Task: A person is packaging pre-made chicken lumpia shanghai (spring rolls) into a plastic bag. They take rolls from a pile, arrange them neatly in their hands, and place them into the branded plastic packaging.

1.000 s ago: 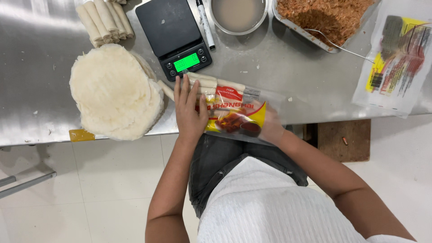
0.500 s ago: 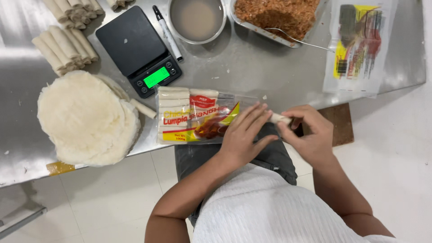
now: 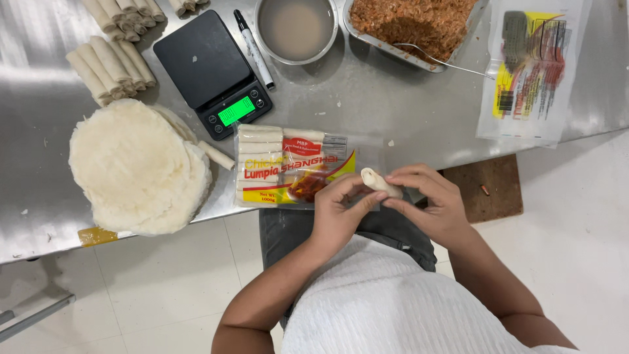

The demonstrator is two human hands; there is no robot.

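since half a second ago both hands have drawn closer together at the near edge of the tabletop (image 3: 406,124), and the spring roll (image 3: 382,183) now shows plainly between them. left hand (image 3: 337,213) and right hand (image 3: 429,203) both have their fingers closed on the roll, pinching it just past the open end of the printed plastic packet (image 3: 295,167), which lies on the tabletop's near edge with pale rolls inside. a stack of round wrappers (image 3: 134,167) sits toward the near left corner, a black scale (image 3: 213,72) behind the packet.
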